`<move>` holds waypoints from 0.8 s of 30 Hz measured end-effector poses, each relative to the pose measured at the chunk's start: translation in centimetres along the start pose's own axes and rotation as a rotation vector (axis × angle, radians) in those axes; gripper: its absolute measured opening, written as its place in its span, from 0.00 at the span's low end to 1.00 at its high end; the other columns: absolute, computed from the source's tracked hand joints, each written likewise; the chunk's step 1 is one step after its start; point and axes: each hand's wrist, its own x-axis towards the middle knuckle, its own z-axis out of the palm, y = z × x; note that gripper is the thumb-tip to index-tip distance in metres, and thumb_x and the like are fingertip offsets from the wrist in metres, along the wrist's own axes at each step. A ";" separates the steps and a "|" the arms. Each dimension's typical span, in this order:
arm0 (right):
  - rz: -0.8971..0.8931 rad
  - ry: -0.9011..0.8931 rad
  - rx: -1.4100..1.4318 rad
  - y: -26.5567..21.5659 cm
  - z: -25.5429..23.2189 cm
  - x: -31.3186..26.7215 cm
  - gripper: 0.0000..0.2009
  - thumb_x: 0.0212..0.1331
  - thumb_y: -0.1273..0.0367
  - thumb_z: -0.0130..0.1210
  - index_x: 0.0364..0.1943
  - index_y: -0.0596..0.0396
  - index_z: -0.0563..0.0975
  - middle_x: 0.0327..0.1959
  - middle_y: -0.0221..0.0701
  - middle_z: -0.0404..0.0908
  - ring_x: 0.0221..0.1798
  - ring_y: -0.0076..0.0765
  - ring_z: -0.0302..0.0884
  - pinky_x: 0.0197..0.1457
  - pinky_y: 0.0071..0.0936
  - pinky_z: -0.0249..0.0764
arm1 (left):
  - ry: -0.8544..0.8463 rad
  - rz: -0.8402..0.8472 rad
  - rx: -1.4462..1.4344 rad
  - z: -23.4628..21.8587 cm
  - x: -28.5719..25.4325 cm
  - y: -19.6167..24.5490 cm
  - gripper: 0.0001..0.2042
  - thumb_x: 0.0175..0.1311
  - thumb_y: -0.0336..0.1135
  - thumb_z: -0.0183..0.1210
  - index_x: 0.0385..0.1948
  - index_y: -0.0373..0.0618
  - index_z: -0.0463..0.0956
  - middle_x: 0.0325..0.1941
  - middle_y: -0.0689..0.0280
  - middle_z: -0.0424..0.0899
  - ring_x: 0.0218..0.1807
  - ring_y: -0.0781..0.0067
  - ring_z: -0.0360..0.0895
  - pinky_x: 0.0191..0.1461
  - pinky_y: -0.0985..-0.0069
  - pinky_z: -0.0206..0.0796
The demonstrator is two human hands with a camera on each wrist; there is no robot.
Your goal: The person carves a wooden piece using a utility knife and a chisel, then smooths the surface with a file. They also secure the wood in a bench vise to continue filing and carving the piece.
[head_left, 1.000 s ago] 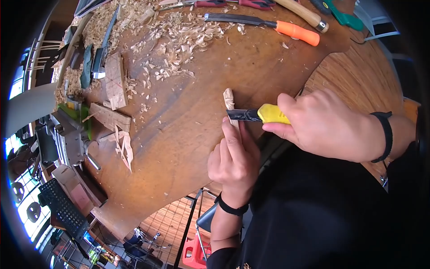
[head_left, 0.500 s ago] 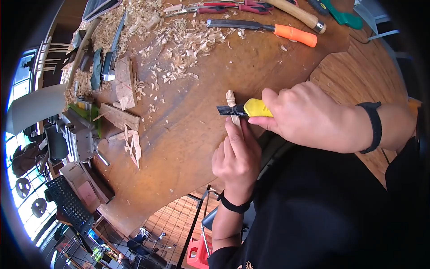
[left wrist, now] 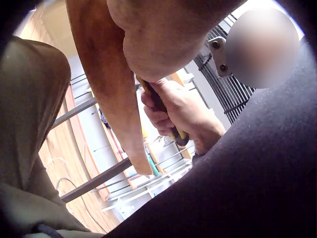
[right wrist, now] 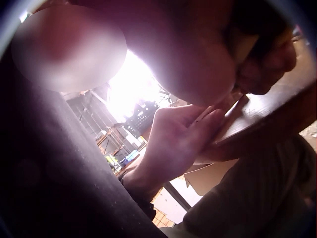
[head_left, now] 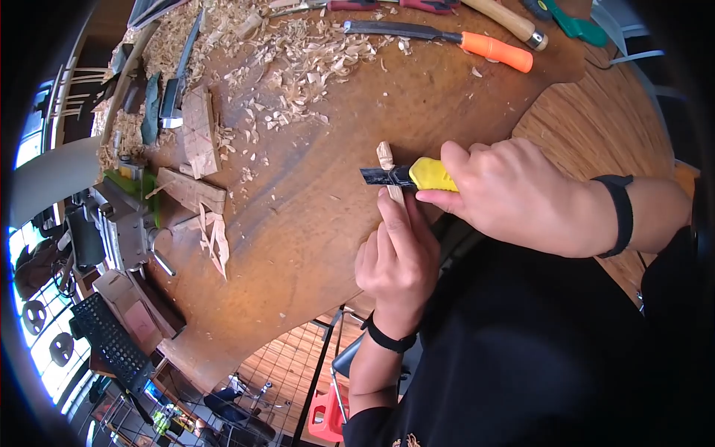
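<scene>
A short carved wooden stick (head_left: 385, 154) stands out from the fingers of the left hand (head_left: 398, 261), which pinches its lower part near the table edge. The right hand (head_left: 521, 195) grips the yellow handle (head_left: 432, 175) of a knife, and its dark blade (head_left: 378, 176) lies across the stick just above the left fingertips. In the left wrist view the right hand (left wrist: 185, 111) is curled round the handle. The right wrist view has the left hand (right wrist: 173, 144) with its fingers on the stick (right wrist: 237, 106).
Wood shavings (head_left: 298, 67) are spread over the far part of the brown table (head_left: 298, 238). An orange-handled tool (head_left: 495, 52) lies at the back beside a wooden handle (head_left: 510, 22). Wood pieces (head_left: 199, 134) and a metal vise (head_left: 134, 231) are on the left.
Against a second ago, the knife and right hand are a little farther left, with more of the blade past the stick. Both hands keep their grips; the head view has shifted slightly.
</scene>
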 end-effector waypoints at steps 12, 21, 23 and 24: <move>0.500 -0.920 1.275 4.3 -1.6 2.7 0.33 0.72 0.36 0.33 0.18 0.47 0.63 0.13 0.18 0.59 0.14 0.16 0.57 0.16 0.19 0.58 | 0.019 -0.076 -0.009 -0.2 0.0 0.2 0.15 0.63 0.30 0.67 0.47 0.31 0.80 0.19 0.64 0.80 0.14 0.69 0.75 0.20 0.73 0.65; 0.080 -0.372 0.568 2.8 -1.9 0.3 0.31 0.74 0.47 0.43 0.25 0.62 0.78 0.21 0.54 0.79 0.30 0.66 0.79 0.37 0.52 0.76 | 0.007 -0.112 -0.067 -0.2 -0.2 0.2 0.13 0.62 0.29 0.67 0.45 0.30 0.81 0.21 0.62 0.83 0.15 0.67 0.76 0.20 0.73 0.65; 0.082 -0.360 0.494 2.6 -2.0 0.2 0.31 0.73 0.47 0.45 0.26 0.62 0.78 0.20 0.53 0.78 0.29 0.65 0.79 0.36 0.52 0.76 | 0.009 -0.109 -0.065 -0.1 -0.2 0.2 0.13 0.62 0.29 0.67 0.45 0.30 0.81 0.22 0.62 0.84 0.15 0.68 0.76 0.19 0.74 0.64; 0.084 -0.348 0.418 2.5 -2.0 0.2 0.30 0.72 0.47 0.47 0.26 0.63 0.78 0.18 0.51 0.77 0.27 0.64 0.80 0.35 0.52 0.76 | 0.006 -0.112 -0.066 -0.1 -0.2 0.2 0.13 0.62 0.29 0.67 0.45 0.30 0.81 0.22 0.62 0.84 0.15 0.68 0.76 0.19 0.74 0.64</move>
